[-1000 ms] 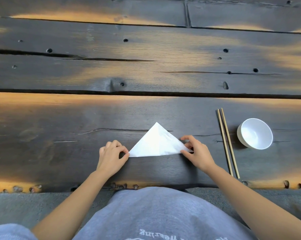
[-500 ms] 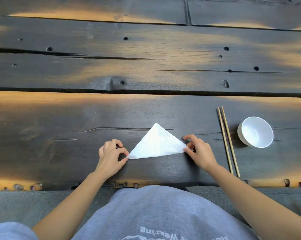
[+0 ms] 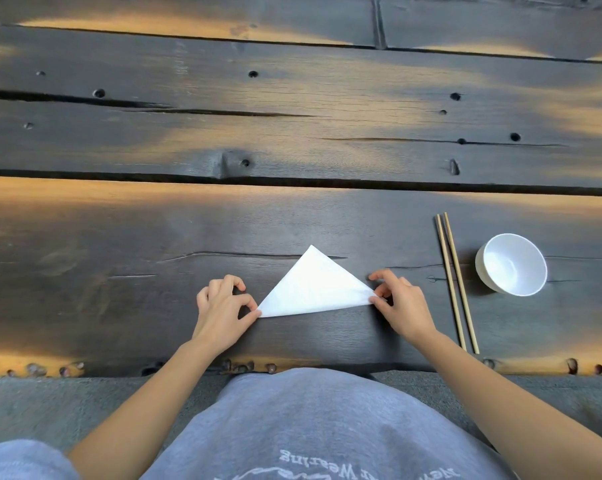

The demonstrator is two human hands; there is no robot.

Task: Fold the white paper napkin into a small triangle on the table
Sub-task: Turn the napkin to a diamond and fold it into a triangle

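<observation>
A dark plank table (image 3: 119, 237) with worn orange patches fills most of the frame. Low in the middle lies the white paper napkin (image 3: 315, 287), folded into a triangle with its apex pointing toward the top of the frame. The left hand (image 3: 223, 311) pinches the napkin's lower left corner between thumb and forefinger; the right hand (image 3: 401, 303) pinches the right corner the same way. At the right sit an empty white bowl (image 3: 512, 264) and, just left of it, a pair of wooden chopsticks (image 3: 455, 282) lying side by side.
</observation>
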